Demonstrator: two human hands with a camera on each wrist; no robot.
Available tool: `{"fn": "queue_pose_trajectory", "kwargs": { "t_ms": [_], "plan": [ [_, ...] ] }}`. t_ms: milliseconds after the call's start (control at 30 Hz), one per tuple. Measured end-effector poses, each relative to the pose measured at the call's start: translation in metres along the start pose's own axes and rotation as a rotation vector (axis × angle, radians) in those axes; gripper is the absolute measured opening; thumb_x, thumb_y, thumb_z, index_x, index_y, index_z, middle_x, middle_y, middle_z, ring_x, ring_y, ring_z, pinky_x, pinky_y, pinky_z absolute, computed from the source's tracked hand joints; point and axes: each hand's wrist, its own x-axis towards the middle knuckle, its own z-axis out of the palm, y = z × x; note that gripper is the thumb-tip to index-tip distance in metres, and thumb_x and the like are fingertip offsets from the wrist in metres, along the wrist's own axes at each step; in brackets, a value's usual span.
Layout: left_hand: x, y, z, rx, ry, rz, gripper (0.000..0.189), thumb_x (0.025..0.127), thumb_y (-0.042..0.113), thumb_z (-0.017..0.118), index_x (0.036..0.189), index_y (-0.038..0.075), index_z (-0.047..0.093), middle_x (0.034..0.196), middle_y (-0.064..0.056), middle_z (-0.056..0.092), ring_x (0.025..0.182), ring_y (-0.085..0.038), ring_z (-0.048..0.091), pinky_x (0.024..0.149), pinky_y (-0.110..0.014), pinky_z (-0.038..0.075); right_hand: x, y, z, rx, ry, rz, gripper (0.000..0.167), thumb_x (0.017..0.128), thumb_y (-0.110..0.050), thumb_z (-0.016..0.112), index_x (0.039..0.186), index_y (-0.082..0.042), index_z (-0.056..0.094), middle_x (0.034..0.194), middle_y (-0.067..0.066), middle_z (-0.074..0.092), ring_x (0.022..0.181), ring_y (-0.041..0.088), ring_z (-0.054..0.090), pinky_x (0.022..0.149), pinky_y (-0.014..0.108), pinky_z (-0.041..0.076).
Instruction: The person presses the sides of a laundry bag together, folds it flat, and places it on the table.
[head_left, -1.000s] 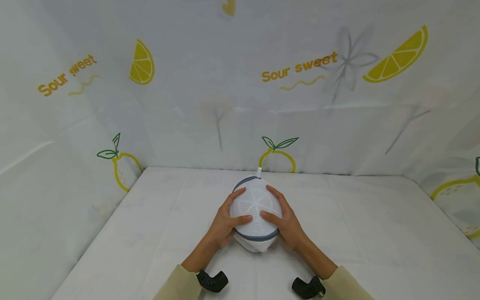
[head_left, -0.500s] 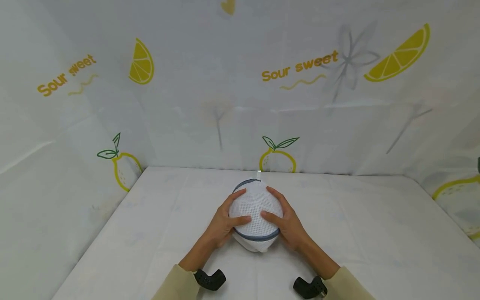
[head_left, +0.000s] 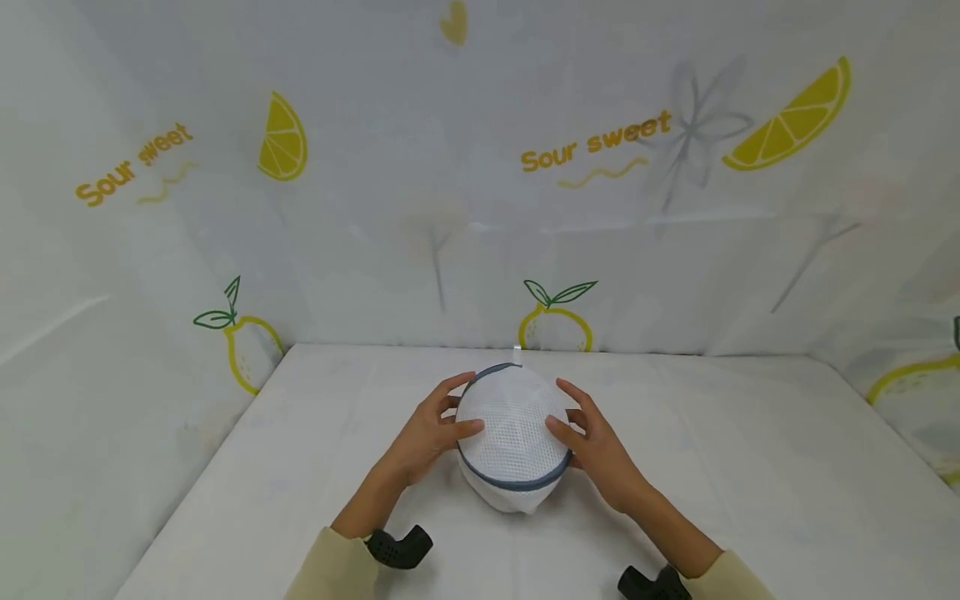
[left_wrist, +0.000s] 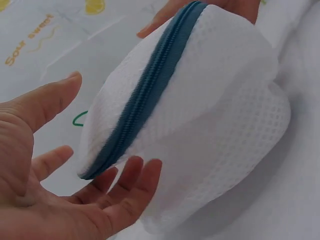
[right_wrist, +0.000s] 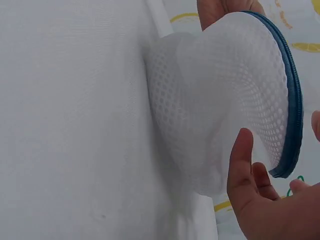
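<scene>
A white mesh laundry bag, rounded and edged with a blue zipper, stands on the white-covered table. A small white loop sticks up at its far edge. My left hand is at the bag's left side with fingers spread. In the left wrist view its fingertips are against or very near the mesh below the zipper, while the thumb stands apart. On the opposite side is my right hand, its fingers loosely bent. In the right wrist view those fingers lie beside the mesh without wrapping it; contact is hard to tell.
The white table meets a hanging white cloth printed with lemons and lettering behind it. Black wrist devices sit by both sleeves.
Both hands have loosened from the bag and spread outward, left hand to the left and right hand to the right. The thumbs have drawn back toward its edges; the bag stays put.
</scene>
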Motion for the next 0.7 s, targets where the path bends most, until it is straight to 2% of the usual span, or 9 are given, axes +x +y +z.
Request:
{"fn": "queue_pose_trajectory", "kwargs": {
  "t_ms": [100,200,367,533,700],
  "plan": [
    [0.003,0.007,-0.007,0.11,0.015,-0.014,0.07,0.083,0.026,0.076,0.144,0.024,0.041,0.13,-0.016,0.046,0.106,-0.028,0.054,0.082,-0.038,0.05,-0.005,-0.002,-0.004,-0.006,0.046,0.031,0.067,0.092,-0.043,0.062,0.148,-0.03,0.027,0.137,0.018,0.042,0.119,0.033,0.05,0.086,0.041,0.052],
    [0.009,0.013,-0.014,0.188,0.033,-0.027,0.068,0.083,0.03,0.076,0.142,0.026,0.044,0.128,-0.013,0.049,0.11,-0.028,0.053,0.082,-0.039,0.05,-0.015,-0.002,-0.006,0.034,0.08,0.056,0.065,0.093,-0.038,0.062,0.146,-0.025,0.029,0.131,0.017,0.046,0.111,0.03,0.056,0.081,0.037,0.054],
    [0.03,0.023,-0.02,0.236,0.019,-0.022,0.068,0.083,0.03,0.076,0.142,0.025,0.044,0.127,-0.013,0.052,0.113,-0.027,0.053,0.084,-0.039,0.049,-0.036,0.0,-0.004,0.155,0.12,0.044,0.056,0.096,-0.029,0.06,0.143,-0.018,0.032,0.125,0.019,0.048,0.101,0.029,0.06,0.08,0.037,0.054],
    [0.053,0.031,-0.021,0.298,-0.005,-0.001,0.065,0.085,0.031,0.074,0.143,0.022,0.045,0.127,-0.011,0.053,0.115,-0.024,0.052,0.087,-0.041,0.047,-0.055,-0.002,0.003,0.23,0.152,0.059,0.049,0.098,-0.025,0.056,0.141,-0.016,0.034,0.124,0.022,0.049,0.102,0.029,0.06,0.081,0.037,0.054],
    [0.073,0.031,-0.02,0.325,-0.068,0.016,0.06,0.087,0.031,0.072,0.141,0.024,0.047,0.131,-0.011,0.051,0.117,-0.023,0.05,0.097,-0.049,0.039,-0.07,-0.005,0.017,0.297,0.199,0.101,0.055,0.097,-0.029,0.058,0.142,-0.012,0.032,0.124,0.022,0.048,0.104,0.029,0.058,0.081,0.039,0.054]
  ]
}}
